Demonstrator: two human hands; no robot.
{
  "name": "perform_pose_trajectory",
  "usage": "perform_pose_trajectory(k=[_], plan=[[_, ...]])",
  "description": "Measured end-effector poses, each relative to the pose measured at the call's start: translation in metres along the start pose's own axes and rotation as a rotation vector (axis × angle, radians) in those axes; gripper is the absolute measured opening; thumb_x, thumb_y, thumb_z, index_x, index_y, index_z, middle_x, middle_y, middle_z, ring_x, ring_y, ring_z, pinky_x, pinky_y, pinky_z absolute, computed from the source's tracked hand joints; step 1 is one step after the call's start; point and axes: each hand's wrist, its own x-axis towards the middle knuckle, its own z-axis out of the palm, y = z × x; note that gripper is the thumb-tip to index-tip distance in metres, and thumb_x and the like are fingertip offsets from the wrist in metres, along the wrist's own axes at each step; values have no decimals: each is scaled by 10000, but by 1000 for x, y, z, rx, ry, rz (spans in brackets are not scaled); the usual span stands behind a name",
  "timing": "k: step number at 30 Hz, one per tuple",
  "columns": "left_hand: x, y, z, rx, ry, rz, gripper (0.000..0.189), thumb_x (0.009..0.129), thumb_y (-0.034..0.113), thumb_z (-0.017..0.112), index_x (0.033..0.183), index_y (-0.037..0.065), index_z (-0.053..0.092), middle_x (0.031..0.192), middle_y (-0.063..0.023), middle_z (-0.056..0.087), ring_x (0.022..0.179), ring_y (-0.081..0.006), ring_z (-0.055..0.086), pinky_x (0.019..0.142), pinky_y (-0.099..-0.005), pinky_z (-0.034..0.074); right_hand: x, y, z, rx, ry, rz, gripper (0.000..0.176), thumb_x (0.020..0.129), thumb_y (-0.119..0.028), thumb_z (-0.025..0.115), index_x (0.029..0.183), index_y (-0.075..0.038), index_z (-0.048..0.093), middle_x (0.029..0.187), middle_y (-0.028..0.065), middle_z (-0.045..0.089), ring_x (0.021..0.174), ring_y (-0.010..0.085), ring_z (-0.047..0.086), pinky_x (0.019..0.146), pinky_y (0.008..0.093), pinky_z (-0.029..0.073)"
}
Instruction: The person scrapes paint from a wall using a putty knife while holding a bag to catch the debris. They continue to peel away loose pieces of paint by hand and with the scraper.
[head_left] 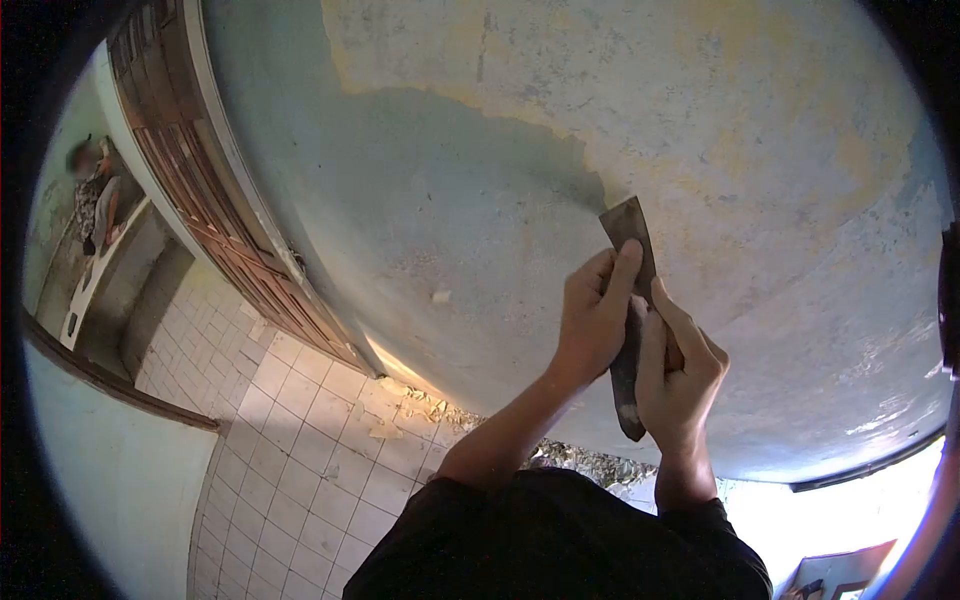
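Note:
A scraper (627, 395) with a flat metal blade and a dark, worn handle is held in both hands, its blade tip at the wall (450, 210). My left hand (597, 310) is closed around the upper part, the thumb pressed along the blade. Lower down, my right hand (682, 375) grips the handle from the right side, fingers bent. The blade's end lies near the ragged edge where blue-green paint meets a pale, yellowish stripped patch (730, 130). Part of the handle is hidden by my fingers.
Paint flakes and debris (600, 465) lie along the wall's foot on the tiled floor (310, 450). A wooden louvred door (200, 190) stands at the left. Beyond it, another person (97, 195) sits on a raised ledge (100, 270). Bright light enters at the lower right.

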Motion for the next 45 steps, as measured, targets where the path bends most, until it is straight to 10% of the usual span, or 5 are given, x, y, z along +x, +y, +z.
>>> perform_pose_trajectory(k=[45], plan=[[24, 8, 2, -298, 17, 125, 409, 1107, 382, 547, 934, 32, 669, 831, 2, 666, 735, -46, 576, 661, -224, 469, 55, -20, -10, 73, -115, 19, 245, 934, 8, 661, 1151, 16, 775, 619, 94, 646, 549, 35, 509, 490, 247, 376]])
